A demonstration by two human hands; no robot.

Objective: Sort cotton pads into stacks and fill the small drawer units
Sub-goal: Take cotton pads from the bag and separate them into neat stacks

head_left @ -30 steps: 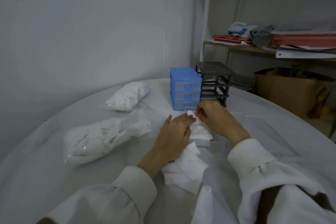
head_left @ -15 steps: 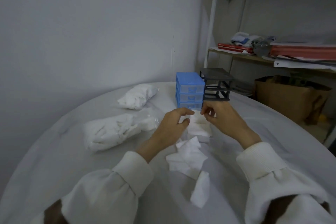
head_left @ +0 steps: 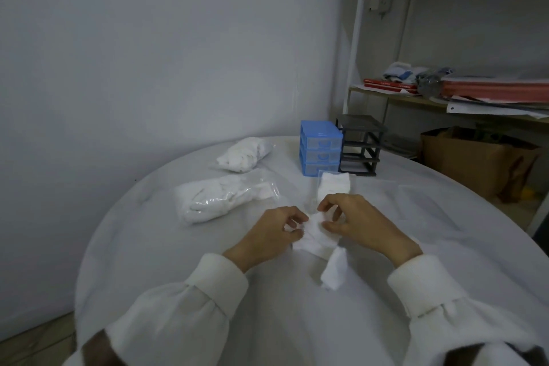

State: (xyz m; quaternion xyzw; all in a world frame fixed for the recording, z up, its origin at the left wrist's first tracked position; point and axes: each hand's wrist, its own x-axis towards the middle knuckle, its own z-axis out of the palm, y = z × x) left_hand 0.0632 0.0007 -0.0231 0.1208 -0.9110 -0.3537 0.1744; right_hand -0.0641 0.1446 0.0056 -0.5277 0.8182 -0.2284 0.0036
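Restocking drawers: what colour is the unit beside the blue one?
Black drawer unit, head view.

White cotton pads (head_left: 315, 236), a blue drawer unit (head_left: 320, 148), a black drawer frame (head_left: 361, 145), white sleeves (head_left: 208, 291).

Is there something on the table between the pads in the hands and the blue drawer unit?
Yes. A clear drawer holding a pad stack lies between the loose cotton pads, which both hands grip, and the blue drawer unit, whose drawers look closed.

No legible text: the white lettering on the red books (head_left: 389, 85) on the shelf (head_left: 416, 101) is too small to read.
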